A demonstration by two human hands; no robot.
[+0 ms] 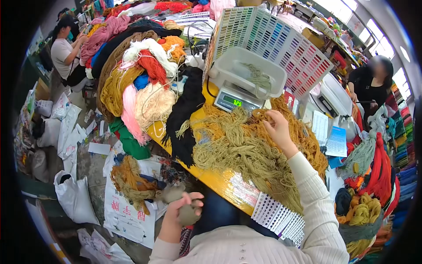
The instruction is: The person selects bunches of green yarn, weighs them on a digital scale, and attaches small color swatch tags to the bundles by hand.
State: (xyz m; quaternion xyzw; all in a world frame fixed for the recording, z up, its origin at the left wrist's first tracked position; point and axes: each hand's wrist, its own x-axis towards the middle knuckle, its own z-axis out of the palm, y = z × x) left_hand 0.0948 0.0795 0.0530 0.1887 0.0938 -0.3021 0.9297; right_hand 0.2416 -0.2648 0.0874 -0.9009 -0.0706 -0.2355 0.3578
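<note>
My right hand [278,130] is over the yarn heap on the yellow table, its fingertips closed on a loop of brown-orange yarn [260,115]. Olive-green yarn [237,152] spreads across the table, with rust-brown yarn [310,152] along its right side. Low on the left, off the table's edge, my left hand [179,210] curls around a smooth-looking grey-olive bundle [189,215]; blur hides its kind. Behind the right hand's fingers, a digital scale [237,103] carries a white plastic tub [228,72] with a small pale green hank [259,80] inside. Its green display appears to read 125.
A colour card [268,37] stands behind the scale. Black yarn [184,114] hangs over the table's left edge, beside a tall multicoloured yarn pile [147,88]. Brown yarn [131,178] and white sacks [77,198] lie on the left. Two people [66,53] [373,86] are nearby.
</note>
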